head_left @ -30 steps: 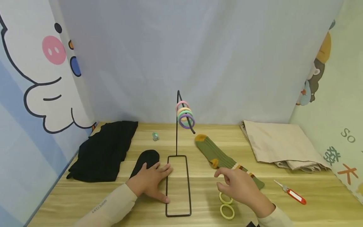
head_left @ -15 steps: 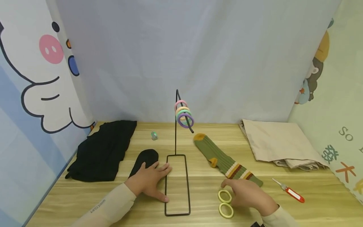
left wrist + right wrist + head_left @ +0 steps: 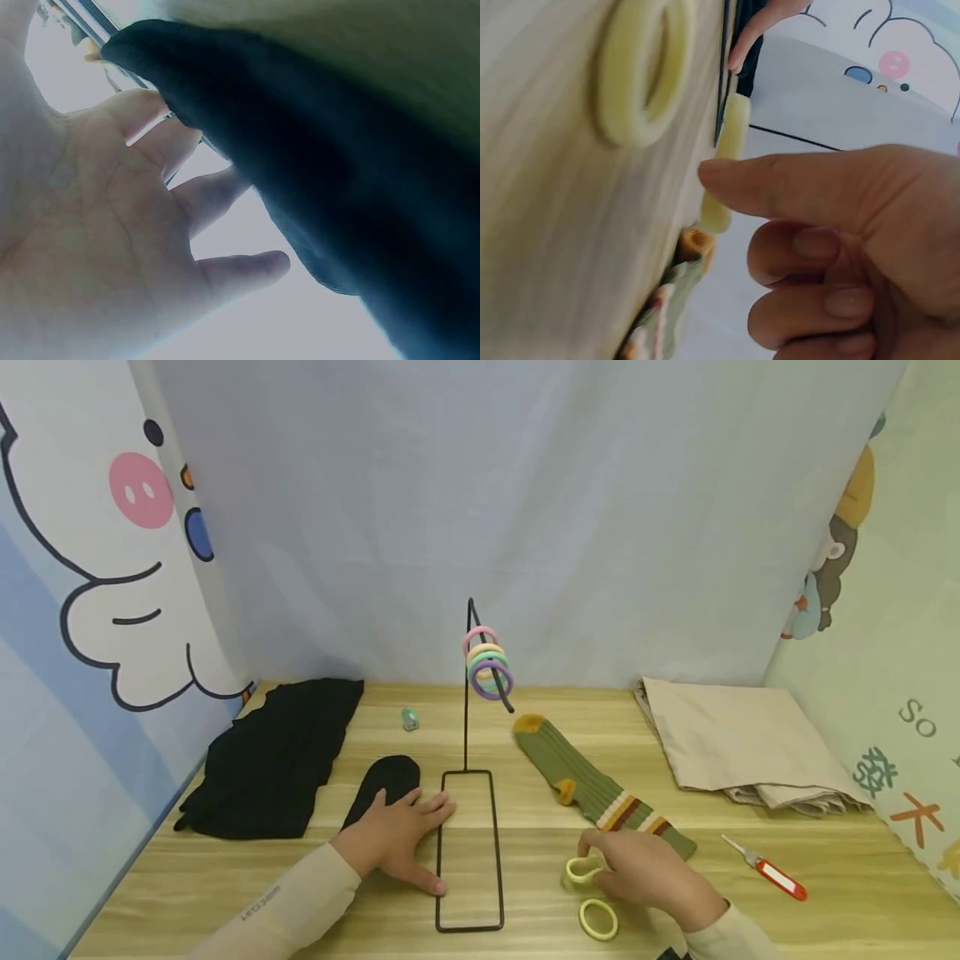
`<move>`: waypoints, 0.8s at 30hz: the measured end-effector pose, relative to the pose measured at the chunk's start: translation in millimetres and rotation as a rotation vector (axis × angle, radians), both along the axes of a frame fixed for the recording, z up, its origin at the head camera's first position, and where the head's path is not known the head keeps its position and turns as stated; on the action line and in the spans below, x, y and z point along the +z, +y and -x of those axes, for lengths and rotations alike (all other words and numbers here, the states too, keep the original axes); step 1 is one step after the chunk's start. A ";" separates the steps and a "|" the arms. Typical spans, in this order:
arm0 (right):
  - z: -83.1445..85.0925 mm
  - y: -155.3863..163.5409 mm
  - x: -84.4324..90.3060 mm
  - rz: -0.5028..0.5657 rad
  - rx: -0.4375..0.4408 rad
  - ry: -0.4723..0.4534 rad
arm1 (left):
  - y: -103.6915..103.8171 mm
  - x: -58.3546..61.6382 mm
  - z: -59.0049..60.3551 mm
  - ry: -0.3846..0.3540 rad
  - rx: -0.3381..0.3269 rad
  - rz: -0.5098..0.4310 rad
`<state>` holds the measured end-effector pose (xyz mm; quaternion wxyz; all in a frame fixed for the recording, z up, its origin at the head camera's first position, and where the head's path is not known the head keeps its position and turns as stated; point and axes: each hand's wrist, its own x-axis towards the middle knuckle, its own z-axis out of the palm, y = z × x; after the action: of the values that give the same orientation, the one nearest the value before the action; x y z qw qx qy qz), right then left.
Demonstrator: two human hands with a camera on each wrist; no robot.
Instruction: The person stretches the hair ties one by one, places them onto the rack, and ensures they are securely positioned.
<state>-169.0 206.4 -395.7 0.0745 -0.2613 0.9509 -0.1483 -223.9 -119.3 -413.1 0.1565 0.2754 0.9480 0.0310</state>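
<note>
My right hand (image 3: 600,864) pinches a pale yellow hair ring (image 3: 579,870) and tilts it up off the wooden table (image 3: 525,827); the right wrist view shows the ring (image 3: 724,161) edge-on at my thumb tip. A second yellow ring (image 3: 598,918) (image 3: 641,67) lies flat just in front of it. My left hand (image 3: 408,835) lies flat with spread fingers on a black sock (image 3: 386,785) (image 3: 337,187), beside the base of a black wire stand (image 3: 468,847). Several coloured rings (image 3: 487,664) hang on the stand's hook.
A green striped sock (image 3: 600,789) lies right of the stand. A black cloth (image 3: 277,760) sits at the left, folded beige fabric (image 3: 738,743) at the right, a red-handled tool (image 3: 772,870) near the right edge, a small green object (image 3: 409,719) at the back.
My right hand came down from above the table onto the nearer-back yellow ring and has lifted its edge. The left hand has stayed put.
</note>
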 end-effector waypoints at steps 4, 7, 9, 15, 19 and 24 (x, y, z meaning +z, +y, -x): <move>-2.7 -9.7 10.0 0.039 0.043 0.056 | -0.3 -1.5 -0.2 -0.007 -0.003 -0.001; -6.8 -18.9 18.7 0.064 0.075 0.121 | -0.3 -1.6 0.0 -0.007 -0.003 0.004; -10.1 -25.0 25.0 0.082 0.093 0.161 | -0.3 -0.8 0.0 -0.005 -0.003 0.006; -24.5 -41.2 52.0 0.133 0.113 0.274 | 0.2 1.8 -1.3 -0.007 -0.005 0.003; -33.5 -51.7 74.6 0.223 0.179 0.458 | 0.5 2.3 -1.1 -0.010 0.000 0.008; -37.8 -65.1 106.0 0.330 0.258 0.746 | 0.7 1.1 -1.1 -0.011 0.004 0.006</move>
<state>-131.3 141.2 -289.6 -0.2994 -0.4224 0.8357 -0.1831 -222.8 -118.7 -412.1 0.1626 0.2729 0.9477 0.0299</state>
